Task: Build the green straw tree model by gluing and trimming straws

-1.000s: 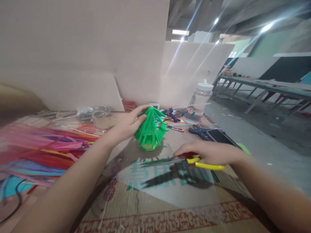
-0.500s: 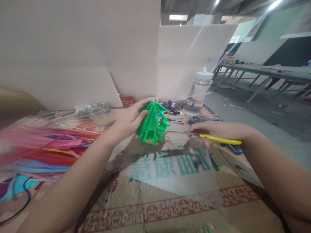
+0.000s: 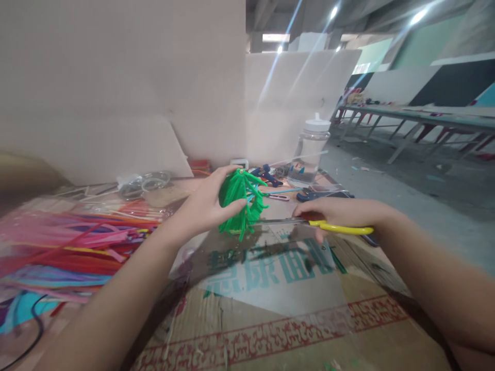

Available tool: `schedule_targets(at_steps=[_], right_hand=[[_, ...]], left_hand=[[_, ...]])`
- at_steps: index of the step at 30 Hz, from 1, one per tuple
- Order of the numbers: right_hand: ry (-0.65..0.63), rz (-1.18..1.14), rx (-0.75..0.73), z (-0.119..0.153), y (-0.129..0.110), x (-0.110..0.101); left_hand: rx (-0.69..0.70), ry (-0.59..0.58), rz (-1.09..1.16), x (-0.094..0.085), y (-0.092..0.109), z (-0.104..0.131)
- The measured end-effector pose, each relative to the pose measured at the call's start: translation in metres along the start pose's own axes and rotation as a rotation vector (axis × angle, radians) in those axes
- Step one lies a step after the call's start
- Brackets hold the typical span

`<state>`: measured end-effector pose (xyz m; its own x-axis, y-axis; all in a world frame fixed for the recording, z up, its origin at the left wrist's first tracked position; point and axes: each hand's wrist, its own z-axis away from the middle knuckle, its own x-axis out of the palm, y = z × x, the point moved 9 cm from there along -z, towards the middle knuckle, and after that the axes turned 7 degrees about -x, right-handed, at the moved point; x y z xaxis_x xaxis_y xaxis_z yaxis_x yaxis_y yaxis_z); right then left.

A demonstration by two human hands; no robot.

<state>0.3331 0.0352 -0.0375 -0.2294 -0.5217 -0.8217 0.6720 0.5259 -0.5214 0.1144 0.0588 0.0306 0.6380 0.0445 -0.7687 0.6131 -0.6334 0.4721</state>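
Note:
My left hand [image 3: 204, 203] is wrapped around a green cone-shaped bundle of fuzzy pipe cleaners [image 3: 234, 188], its thumb across the front. The bundle stands upright, strands fanning down from a small pale tip and some curling out to the right. My right hand [image 3: 340, 212] grips yellow-handled scissors [image 3: 344, 229], held nearly level. Their long metal blades point left and reach the lower right strands of the bundle. I cannot tell whether the blades are spread. Beneath both hands lies a printed cardboard sheet [image 3: 294, 330].
Colourful pipe cleaners [image 3: 85, 237] are heaped at the left. Behind stand a clear bottle [image 3: 309, 149] with a white lid, a dark blue glue gun [image 3: 266, 175] and a pink cutter [image 3: 278, 197]. White boards [image 3: 209, 93] rise at the back. A black cable [image 3: 36, 319] lies front left.
My left thumb has moved down and right across the green bundle, which looks slightly turned. The scissors sit a little lower and further left in view. The camera has shifted slightly.

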Motion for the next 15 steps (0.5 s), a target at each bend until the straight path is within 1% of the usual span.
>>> schedule_targets(at_steps=[2,4,6,8,12,13,15], right_hand=[[-0.031,0.018,0.048,0.008,0.007,-0.002],[-0.075,0.038,0.067,0.012,0.012,0.0],[-0.139,0.072,0.031,0.01,0.01,0.009],[-0.177,0.132,-0.032,0.0,0.004,0.023],[-0.093,0.236,-0.145,-0.025,-0.005,0.043],[-0.062,0.248,-0.167,-0.029,-0.006,0.045],[0.034,0.273,-0.205,-0.031,-0.01,0.042]], left_hand=[[0.009,-0.008,-0.016,0.001,0.0,0.0],[0.021,-0.022,-0.014,0.001,0.0,0.0],[0.027,-0.028,-0.01,0.002,-0.001,0.0],[0.024,-0.02,-0.011,0.001,-0.002,0.0],[0.016,-0.018,0.002,0.0,-0.003,0.0],[0.012,-0.022,0.013,-0.001,-0.004,0.0],[0.006,-0.032,0.035,-0.004,-0.006,0.001]])
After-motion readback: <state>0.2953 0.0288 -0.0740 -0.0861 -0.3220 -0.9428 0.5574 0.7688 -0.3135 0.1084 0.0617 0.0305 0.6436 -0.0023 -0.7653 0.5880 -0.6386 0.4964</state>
